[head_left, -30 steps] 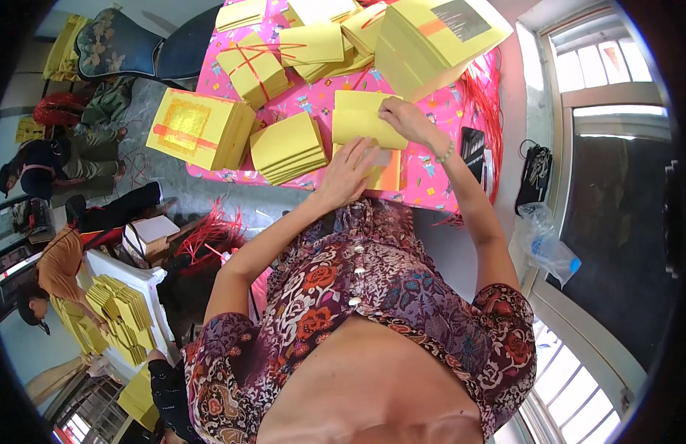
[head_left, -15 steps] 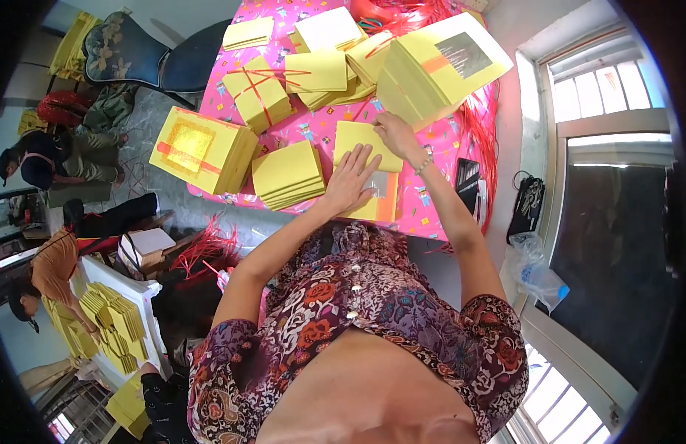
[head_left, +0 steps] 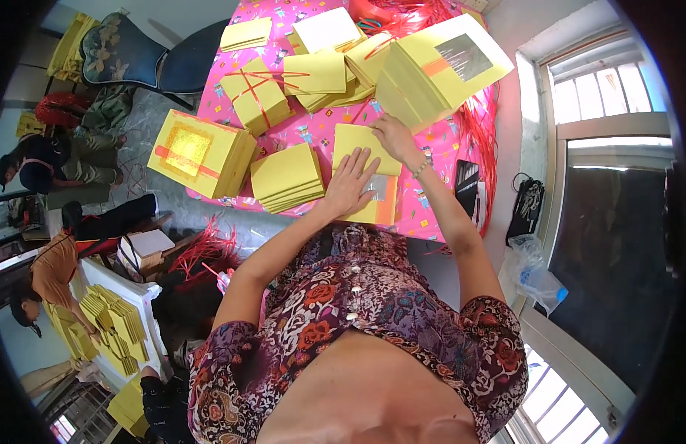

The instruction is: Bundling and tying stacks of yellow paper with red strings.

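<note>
A yellow folded paper (head_left: pixel 350 139) lies near the front of the pink-covered table, on top of a yellow sheet with an orange band and a silvery patch (head_left: pixel 385 209). My left hand (head_left: pixel 348 183) rests flat on the folded paper, its fingers stretched and a little spread. At the far right edge of that paper, my right hand (head_left: pixel 396 140) is closed with bent fingers on the paper's edge; its fingertips are partly hidden. Just left of my left hand sits a stack of yellow folded papers (head_left: pixel 286 174).
A thick yellow stack with a gold square (head_left: pixel 186 152) stands at the table's left edge. Behind are a red-tied bundle (head_left: pixel 254 92) and a large leaning yellow stack (head_left: pixel 413 85). Red strips (head_left: pixel 477 148) hang along the right. People work at a white table (head_left: pixel 146 303) on the left.
My right hand has shifted very slightly left along the paper's far edge. My left hand stays flat in nearly the same place.
</note>
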Tool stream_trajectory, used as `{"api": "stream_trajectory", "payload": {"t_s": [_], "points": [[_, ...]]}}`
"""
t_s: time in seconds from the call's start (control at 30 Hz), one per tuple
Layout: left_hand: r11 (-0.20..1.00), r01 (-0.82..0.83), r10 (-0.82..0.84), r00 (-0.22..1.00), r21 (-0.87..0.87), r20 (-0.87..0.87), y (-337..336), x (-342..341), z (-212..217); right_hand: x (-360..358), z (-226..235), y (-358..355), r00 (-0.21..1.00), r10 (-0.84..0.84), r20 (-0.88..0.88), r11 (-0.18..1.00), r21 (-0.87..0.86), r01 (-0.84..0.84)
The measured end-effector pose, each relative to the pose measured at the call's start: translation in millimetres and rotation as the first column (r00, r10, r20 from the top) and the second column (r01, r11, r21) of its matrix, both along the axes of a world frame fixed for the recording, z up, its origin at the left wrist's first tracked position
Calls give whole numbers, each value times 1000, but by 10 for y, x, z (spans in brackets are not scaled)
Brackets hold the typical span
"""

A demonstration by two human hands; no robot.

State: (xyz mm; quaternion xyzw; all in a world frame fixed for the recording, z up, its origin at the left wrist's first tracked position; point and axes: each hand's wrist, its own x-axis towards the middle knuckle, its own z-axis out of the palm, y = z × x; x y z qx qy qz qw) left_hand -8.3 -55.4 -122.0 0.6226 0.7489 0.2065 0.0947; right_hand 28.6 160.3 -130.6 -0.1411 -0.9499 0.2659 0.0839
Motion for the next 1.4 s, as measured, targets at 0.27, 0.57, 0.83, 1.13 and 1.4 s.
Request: {"api": "stream_trajectory", "payload": {"t_s": [0.27, 0.57, 0.83, 1.13, 1.4], "points": [[1000, -9, 10, 1000, -15, 19, 6, -1, -62, -26, 63, -33, 1000, 1, 15, 1000, -11, -1], [1000, -16, 16, 999, -5, 41, -3, 24, -193, 335, 324, -501, 962, -181, -202, 981, 35, 192], [999, -28, 30, 995, -24, 90, 50, 38, -177, 768, -108, -669, 973, -153, -172, 987, -67, 143], [995, -48, 49, 999, -93, 16, -124, -48, -95, 811, -220, -645, 977, -136, -167, 990, -59, 127], [993, -4, 9, 999, -121, 39, -164, -82, -111, 902, -243, -610, 966, -110, -232, 989, -118, 84]]}}
